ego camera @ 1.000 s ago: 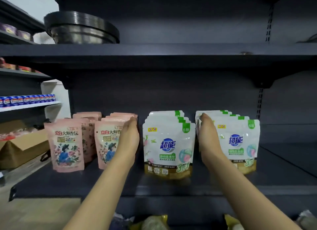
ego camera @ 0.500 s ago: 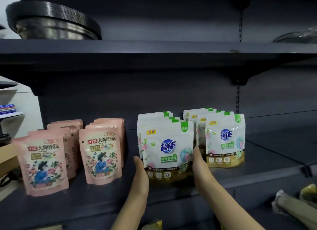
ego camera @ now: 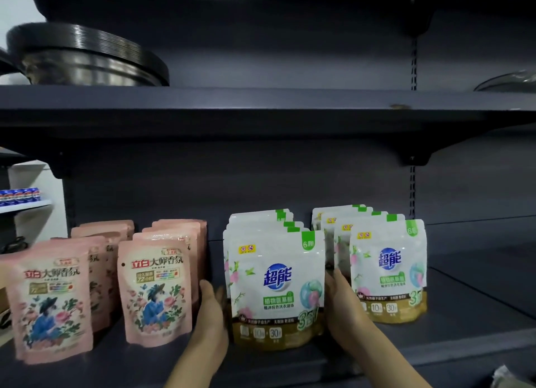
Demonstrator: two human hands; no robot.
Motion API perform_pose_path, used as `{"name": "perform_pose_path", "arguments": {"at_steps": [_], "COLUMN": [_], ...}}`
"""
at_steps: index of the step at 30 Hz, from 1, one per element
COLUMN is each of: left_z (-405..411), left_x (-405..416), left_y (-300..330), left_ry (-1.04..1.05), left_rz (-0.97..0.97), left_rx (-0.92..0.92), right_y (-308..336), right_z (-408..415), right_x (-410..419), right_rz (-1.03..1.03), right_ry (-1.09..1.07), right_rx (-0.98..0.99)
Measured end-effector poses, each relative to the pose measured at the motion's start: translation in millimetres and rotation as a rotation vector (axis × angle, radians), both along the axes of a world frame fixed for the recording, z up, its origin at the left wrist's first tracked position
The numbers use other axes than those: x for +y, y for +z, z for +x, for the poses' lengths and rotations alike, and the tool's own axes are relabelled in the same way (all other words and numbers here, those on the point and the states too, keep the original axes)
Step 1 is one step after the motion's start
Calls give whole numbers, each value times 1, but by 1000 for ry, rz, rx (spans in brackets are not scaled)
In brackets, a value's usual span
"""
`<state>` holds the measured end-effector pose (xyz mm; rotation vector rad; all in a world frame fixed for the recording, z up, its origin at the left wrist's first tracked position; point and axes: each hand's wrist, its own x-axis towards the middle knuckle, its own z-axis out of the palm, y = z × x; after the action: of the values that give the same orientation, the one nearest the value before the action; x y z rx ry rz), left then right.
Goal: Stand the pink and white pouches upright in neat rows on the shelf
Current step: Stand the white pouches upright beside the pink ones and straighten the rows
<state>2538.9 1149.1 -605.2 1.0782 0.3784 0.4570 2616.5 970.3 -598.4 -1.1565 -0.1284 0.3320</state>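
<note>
Fingers [ego camera: 213, 297] flanking upright white pouch [ego camera: 277, 289], green-cornered, gold-based.

Pink and white packs against dark grey shelving.

From my feed, the shelf [ego camera: 464, 277] and its back panel read as a flat dark slate grey. The pink pouches [ego camera: 155, 292] are salmon pink, printed with red lettering, a figure in blue with a dark hat, and pink roses with green leaves. The white pouches [ego camera: 277, 289] are glossy white with a green top corner tab, a small yellow badge, a blue round logo, a green label band, pale pink blossoms at the left edge, a teal and pink ball, and a gold band along the bottom. On the upper shelf I see stacked pans [ego camera: 87, 60], black above dull silver.
</note>
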Motion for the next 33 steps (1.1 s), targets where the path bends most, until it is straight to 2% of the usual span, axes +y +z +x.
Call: {"name": "perform_pose_path", "arguments": {"at_steps": [3,8,13,20,24,33], "left_z": [5,17,14,14,15,18], "left_x": [3,15,11,8,13,11], "left_y": [4,6,8,6,7,10], "left_ry": [-39,-39,-108,-130,-144,-150], "left_rz": [-18,-85,-11,42,7,78], "left_rx": [-13,-25,-42,-70,-91,-172], "right_y": [2,5,-2,4,13,13], "right_z": [9,24,26,21,21,25], "right_x": [0,3,8,8,10,15], "right_rz": [30,49,33,39,20,83], "right_ry": [26,115,201,180,149,149], "right_rx": [49,-9,-87,-63,-61,-153]}}
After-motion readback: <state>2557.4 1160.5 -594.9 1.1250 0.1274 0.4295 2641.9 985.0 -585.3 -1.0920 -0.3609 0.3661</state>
